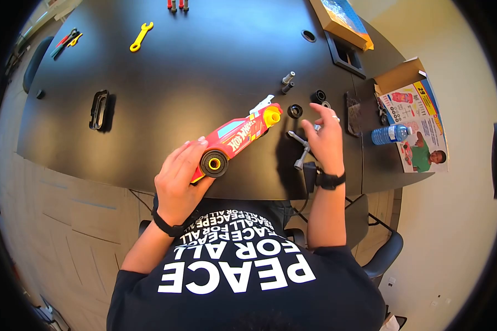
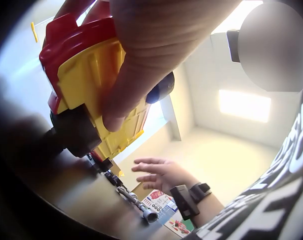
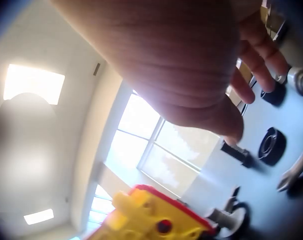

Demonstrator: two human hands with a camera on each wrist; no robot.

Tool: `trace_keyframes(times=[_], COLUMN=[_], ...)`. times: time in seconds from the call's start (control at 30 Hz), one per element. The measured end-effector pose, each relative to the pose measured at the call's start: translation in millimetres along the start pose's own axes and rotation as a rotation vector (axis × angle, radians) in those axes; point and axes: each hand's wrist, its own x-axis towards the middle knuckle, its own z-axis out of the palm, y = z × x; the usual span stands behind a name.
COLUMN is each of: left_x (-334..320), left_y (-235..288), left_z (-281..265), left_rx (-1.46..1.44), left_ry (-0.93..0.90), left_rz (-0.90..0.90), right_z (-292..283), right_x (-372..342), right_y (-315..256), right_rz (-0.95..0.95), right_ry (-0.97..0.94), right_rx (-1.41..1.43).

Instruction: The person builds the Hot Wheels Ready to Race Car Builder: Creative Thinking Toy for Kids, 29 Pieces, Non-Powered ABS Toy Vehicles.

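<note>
The left hand (image 1: 178,175) grips the rear of a red toy car (image 1: 234,135) above the table's near edge; a black wheel (image 1: 214,163) with a yellow hub faces up at that end. In the left wrist view the thumb presses the car's yellow underside (image 2: 86,70). The right hand (image 1: 327,140) holds nothing and hovers, fingers spread, over a grey cross-shaped wrench (image 1: 300,149). Beyond its fingertips lie a loose black wheel (image 1: 295,111) and another wheel (image 1: 320,96). In the right wrist view a yellow hub end of the car (image 3: 156,220) shows below the hand.
Grey and black bolt-like pieces (image 1: 288,81) stand farther back. A yellow wrench (image 1: 142,37), small tools (image 1: 66,43) and a black frame-shaped piece (image 1: 99,110) lie on the left. At right are a water bottle (image 1: 391,134), a printed box (image 1: 417,118) and a dark tray (image 1: 352,113).
</note>
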Motion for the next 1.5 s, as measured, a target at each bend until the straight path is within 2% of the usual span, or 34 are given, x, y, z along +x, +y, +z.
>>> trace_keyframes(times=[0.1,0.17,0.2,0.27,0.33,0.4,0.43,0.53,0.57,0.6,0.67,0.7,0.73,0.8,0.9,1.07,1.17,1.2,1.27,1.4,1.47,1.5], left_x=[3.2,4.2,5.3,4.7,3.2,3.5,2.6,-0.2,0.0,-0.2,-0.3,0.2,0.5,0.6,3.5,3.8,2.9,2.7,1.8,0.0,-0.1,-0.4], left_y=[3.1,4.7,5.9,7.6,8.8,9.8,8.5,7.7,6.4,5.8,6.1,6.6,7.1,8.2,10.3,8.2,7.1,7.0,6.8,5.6,5.4,4.8], left_z=[-0.4,-1.5,-2.0,-3.3,-3.7,-4.4,-3.5,-3.4,-2.8,-2.3,-2.3,-1.8,-1.3,-0.9,-1.2,-2.0,-1.2,-1.4,-1.5,0.2,0.9,1.2], left_rx=[-0.019,-0.023,-0.042,-0.046,-0.055,-0.045,-0.040,-0.022,-0.024,-0.027,-0.020,-0.016,-0.028,-0.003,-0.021,-0.038,-0.042,-0.039,-0.034,-0.013,-0.011,-0.011], left_ry=[-0.018,-0.017,-0.016,-0.011,-0.013,-0.004,-0.007,-0.010,-0.007,-0.007,-0.012,-0.020,-0.026,-0.026,-0.034,-0.031,-0.027,-0.029,-0.030,-0.017,-0.013,-0.014], left_rz=[-0.002,-0.013,-0.009,-0.020,0.000,-0.024,-0.019,-0.038,-0.025,-0.010,-0.015,-0.014,-0.009,-0.004,0.002,-0.001,0.006,0.008,0.007,0.021,0.026,0.026], right_z=[17.9,30.5,32.8,35.1,33.0,30.6,34.6,19.8,17.8,13.8,-3.3,-7.4,-11.3,-14.1,-4.3,-0.7,7.6,8.1,8.7,13.5,15.0,15.2], right_x=[10.0,15.5,20.5,28.6,33.5,37.5,36.4,32.3,29.7,23.4,10.2,2.7,-7.3,-21.4,-34.9,-38.2,-37.4,-37.0,-36.2,-39.7,-43.2,-43.9], right_y=[21.5,23.6,24.3,24.8,22.8,17.8,16.3,14.3,13.7,11.2,-28.7,-39.8,-60.9,-87.4,-94.1,-96.9,-93.7,-95.2,-98.9,-103.7,-103.3,-104.6], right_rz=[-0.035,-0.211,-0.218,-0.130,-0.132,-0.037,-0.040,-0.011,0.090,0.088,0.155,0.104,0.152,0.111,0.074,0.075,-0.079,-0.079,-0.189,-0.149,0.015,0.013], right_ry=[-0.076,-0.048,-0.054,-0.193,-0.205,-0.191,-0.048,0.038,-0.029,-0.036,-0.063,-0.088,-0.088,-0.133,-0.204,-0.346,-0.408,-0.412,-0.328,-0.252,-0.253,-0.253], right_rx=[-0.039,-0.166,-0.160,-0.121,-0.111,-0.128,0.036,0.094,0.420,0.420,0.773,0.840,0.930,1.095,1.259,1.332,1.300,1.300,0.940,0.905,0.944,0.944])
